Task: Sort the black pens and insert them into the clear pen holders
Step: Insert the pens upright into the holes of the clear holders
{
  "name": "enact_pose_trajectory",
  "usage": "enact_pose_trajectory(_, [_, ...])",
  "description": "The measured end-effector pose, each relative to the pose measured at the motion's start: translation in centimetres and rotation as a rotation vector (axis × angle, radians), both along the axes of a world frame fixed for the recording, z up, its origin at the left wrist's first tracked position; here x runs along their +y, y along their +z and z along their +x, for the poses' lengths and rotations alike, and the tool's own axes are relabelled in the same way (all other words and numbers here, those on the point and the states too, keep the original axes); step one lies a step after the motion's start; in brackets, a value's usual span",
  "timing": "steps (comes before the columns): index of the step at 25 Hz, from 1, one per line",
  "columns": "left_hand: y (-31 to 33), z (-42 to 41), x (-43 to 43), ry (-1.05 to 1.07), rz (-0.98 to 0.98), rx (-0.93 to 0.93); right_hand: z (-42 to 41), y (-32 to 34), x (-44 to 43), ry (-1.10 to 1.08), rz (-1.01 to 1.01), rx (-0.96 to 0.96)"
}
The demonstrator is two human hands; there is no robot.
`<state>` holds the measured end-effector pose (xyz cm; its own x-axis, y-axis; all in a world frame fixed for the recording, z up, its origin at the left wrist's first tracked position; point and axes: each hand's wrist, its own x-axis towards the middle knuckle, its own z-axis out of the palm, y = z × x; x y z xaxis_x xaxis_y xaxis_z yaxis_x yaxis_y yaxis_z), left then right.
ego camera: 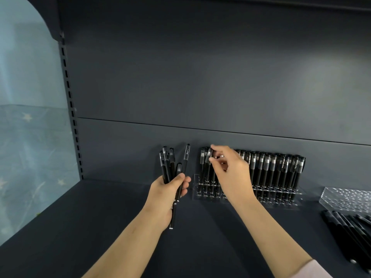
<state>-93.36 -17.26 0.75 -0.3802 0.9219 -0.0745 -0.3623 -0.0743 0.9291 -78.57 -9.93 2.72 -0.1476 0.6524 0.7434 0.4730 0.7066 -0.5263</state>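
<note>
Risk: your right hand [230, 173] pinches a pen [208, 167] at the left end of the clear holder [196, 194], your left hand [168, 191] clutches a splayed bundle [167, 165]; a tilted entry may jam, and loose pens may slip.

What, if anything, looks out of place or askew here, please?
Nothing is damaged or spilled. In the bundle held by the left hand, one pen hangs lower than the others, poking out below the palm.
</note>
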Motion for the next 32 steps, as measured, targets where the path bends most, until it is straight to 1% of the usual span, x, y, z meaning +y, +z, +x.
enact_pose_trajectory(3, [0.2,0.3,-0.3,-0.037,-0.004,-0.024,0.2,-0.7,0.4,0.024,-0.002,-0.179])
enact_pose_trajectory(5, [0.3,0.6,-0.7,-0.085,-0.018,0.004,0.3,-0.9,0.2,0.038,-0.001,-0.194])
enact_pose_trajectory(7, [0.3,0.8,-0.8,-0.138,-0.031,0.057,0.5,-0.5,-0.4,0.049,-0.047,-0.104])
enact_pose_trajectory(9, [0.3,1.0,-0.8,-0.191,-0.035,0.102,0.8,0.2,-1.0,0.085,-0.215,0.021])
enact_pose_trajectory(11, [0.3,1.1,-0.8,-0.225,-0.029,0.101,1.2,0.6,-1.4,0.153,-0.391,0.136])
enact_pose_trajectory(12, [0.3,1.1,-0.7,-0.228,-0.024,0.094,1.3,0.7,-1.6,0.182,-0.448,0.181])
enact_pose_trajectory(14, [0.3,1.0,-0.8,-0.216,-0.007,0.098,1.4,0.9,-1.8,0.216,-0.500,0.242])
enact_pose_trajectory(17, [0.6,1.0,-0.9,-0.208,0.058,0.138,1.3,1.0,-2.1,0.279,-0.525,0.285])
enact_pose_trajectory(19, [0.8,1.0,-1.1,-0.272,0.092,0.195,1.2,1.1,-2.2,0.356,-0.553,0.366])
enact_pose_trajectory(22, [0.9,1.0,-1.4,-0.380,0.088,0.263,1.4,1.4,-2.1,0.474,-0.604,0.525])
enact_pose_trajectory(24, [0.9,1.0,-1.5,-0.392,0.078,0.279,1.6,1.5,-2.0,0.467,-0.578,0.586])
enact_pose_trajectory(25, [0.9,1.0,-1.6,-0.378,0.070,0.272,1.7,1.6,-2.0,0.426,-0.539,0.630])
enact_pose_trajectory(28, [0.8,0.7,-1.4,-0.293,0.024,0.238,2.6,2.2,-1.9,0.233,-0.335,0.724])
enact_pose_trajectory(30, [0.7,0.4,-1.1,-0.250,0.004,0.246,3.3,2.4,-2.0,0.115,-0.189,0.696])
enact_pose_trajectory(32, [0.5,0.3,-0.7,-0.219,0.005,0.214,3.5,2.4,-2.4,0.058,-0.113,0.646])
